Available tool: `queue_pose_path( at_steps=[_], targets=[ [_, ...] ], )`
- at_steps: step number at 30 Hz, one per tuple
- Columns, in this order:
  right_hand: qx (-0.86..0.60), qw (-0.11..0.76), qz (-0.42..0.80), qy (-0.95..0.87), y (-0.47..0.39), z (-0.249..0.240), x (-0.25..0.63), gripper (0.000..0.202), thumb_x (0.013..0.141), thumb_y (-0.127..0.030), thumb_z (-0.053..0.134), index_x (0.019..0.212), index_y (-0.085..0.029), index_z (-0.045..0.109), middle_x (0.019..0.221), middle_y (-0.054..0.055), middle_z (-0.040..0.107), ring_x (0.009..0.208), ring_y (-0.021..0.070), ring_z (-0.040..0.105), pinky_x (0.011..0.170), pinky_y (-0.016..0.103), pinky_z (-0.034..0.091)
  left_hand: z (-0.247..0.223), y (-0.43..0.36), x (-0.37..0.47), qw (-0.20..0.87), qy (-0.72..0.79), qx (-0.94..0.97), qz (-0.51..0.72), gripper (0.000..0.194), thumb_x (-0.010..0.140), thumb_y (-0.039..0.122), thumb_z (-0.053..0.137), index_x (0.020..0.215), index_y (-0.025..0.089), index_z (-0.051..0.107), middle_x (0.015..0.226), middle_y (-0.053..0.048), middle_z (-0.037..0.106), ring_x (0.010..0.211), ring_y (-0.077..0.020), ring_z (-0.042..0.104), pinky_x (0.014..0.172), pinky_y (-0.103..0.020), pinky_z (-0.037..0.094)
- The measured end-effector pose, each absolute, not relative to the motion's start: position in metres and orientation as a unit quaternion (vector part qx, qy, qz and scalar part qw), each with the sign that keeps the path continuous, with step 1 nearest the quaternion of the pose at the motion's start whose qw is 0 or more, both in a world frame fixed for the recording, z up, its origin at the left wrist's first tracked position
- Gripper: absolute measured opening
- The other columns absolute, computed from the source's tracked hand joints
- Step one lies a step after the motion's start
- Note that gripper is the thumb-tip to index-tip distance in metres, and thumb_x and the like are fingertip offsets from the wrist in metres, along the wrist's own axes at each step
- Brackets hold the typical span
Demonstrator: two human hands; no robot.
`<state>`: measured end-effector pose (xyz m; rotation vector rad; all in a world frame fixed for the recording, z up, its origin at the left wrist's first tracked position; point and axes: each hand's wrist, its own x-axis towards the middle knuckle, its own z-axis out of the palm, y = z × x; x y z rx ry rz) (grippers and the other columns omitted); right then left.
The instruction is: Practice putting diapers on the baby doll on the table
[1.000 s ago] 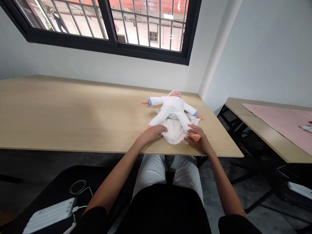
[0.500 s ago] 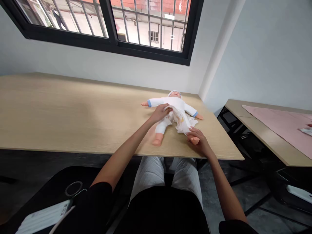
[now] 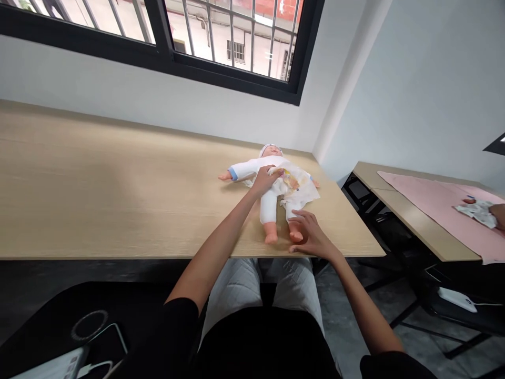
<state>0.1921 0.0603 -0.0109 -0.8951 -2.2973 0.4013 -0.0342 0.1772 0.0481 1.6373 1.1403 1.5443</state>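
In the middle of the frame, the baby doll (image 3: 269,208) has a white suit (image 3: 245,169) with blue cuffs (image 3: 233,173). Its diaper (image 3: 302,190) is white, with yellow and orange print. The tabletop (image 3: 138,200) is light beige. On the right, the cloth (image 3: 426,205) is pink; at the upper left, the window frame (image 3: 221,79) is almost black.

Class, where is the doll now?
In the head view, the doll lies face-up near the right end of the table, left hand over its middle.

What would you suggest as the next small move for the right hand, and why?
I'd probably move the open right hand to the near right corner of the thin white printed diaper: the left hand is at its upper part, while that corner spreads unheld by the white-clothed doll.
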Motion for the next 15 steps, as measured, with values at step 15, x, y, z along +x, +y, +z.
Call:
queue_pose_path(
  at_steps=[15],
  targets=[
    [-0.451,0.561,0.283,-0.634,0.188,0.044,0.126,0.046,0.081,-0.058,0.058,0.093,-0.014,0.065,0.094,0.012,0.072,0.100,0.0300,0.065,0.089,0.042,0.051,0.047,0.188,-0.040,0.354,0.396,0.563,0.633,0.036,0.072,0.050,0.070,0.072,0.017,0.058,0.066,0.001,0.054,0.063,-0.0127,0.051,0.059,-0.024,0.041]
  ],
)
